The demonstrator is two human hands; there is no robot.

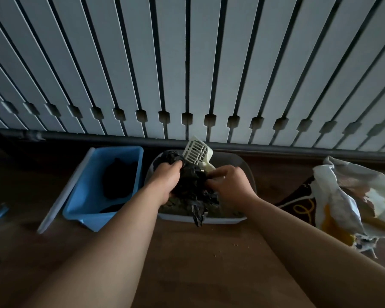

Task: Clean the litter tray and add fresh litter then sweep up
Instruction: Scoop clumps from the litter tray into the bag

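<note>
A grey litter tray [220, 219] lies on the wooden floor below the slatted wall, with dark litter inside. Over it hangs a crumpled black plastic bag [192, 185]. My left hand [165, 177] grips the bag's left side. My right hand [228, 182] pinches the bag's right edge and also holds the handle of a cream slotted litter scoop [197, 152], whose blade points up and away over the tray's far rim.
A blue plastic bin [87, 187] with something black inside stands left of the tray, its pale lid [62, 194] leaning alongside. A crumpled white and yellow litter sack [351, 203] lies at the right on a dark patterned mat [298, 205]. A few crumbs dot the floor.
</note>
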